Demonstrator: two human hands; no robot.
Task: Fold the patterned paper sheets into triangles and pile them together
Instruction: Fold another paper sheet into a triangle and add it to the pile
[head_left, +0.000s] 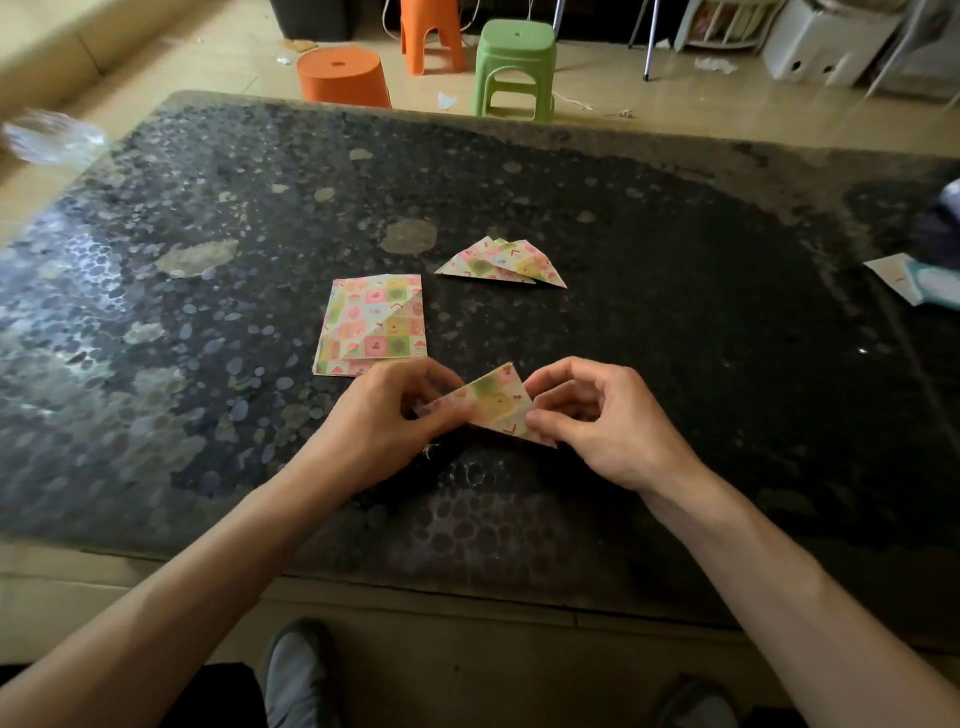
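The folded paper (498, 402) is pinched at both ends by the left grip (400, 410) and right grip (587, 415) near the counter's (675, 312) front, and its edges should be lined up and pressed flat before it is laid on the triangle pile (501, 262).
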